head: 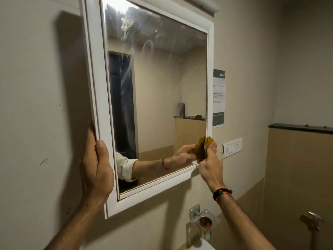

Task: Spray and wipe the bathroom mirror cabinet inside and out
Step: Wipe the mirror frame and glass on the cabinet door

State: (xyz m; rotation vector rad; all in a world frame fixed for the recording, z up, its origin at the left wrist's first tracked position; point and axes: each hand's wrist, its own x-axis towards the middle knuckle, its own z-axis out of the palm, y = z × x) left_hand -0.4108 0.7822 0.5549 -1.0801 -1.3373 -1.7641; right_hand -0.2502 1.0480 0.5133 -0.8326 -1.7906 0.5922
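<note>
The white-framed mirror cabinet door (pixel 98 91) hangs on the beige wall, swung slightly out on its left side. Its mirror glass (pixel 162 83) carries smeary wipe streaks near the top. My left hand (pixel 96 166) grips the door's lower left frame edge, thumb on the front. My right hand (pixel 210 161) presses a mustard-yellow cloth (pixel 209 141) against the glass at the lower right corner. The mirror reflects that hand, the cloth and a white sleeve. No spray bottle is in view.
A paper notice (pixel 218 98) is stuck to the wall right of the cabinet. Below it sits a white switch plate (pixel 232 147). A chrome soap holder (pixel 204 221) hangs under the cabinet. A dark ledge (pixel 299 128) and a wall tap (pixel 314 220) are at the right.
</note>
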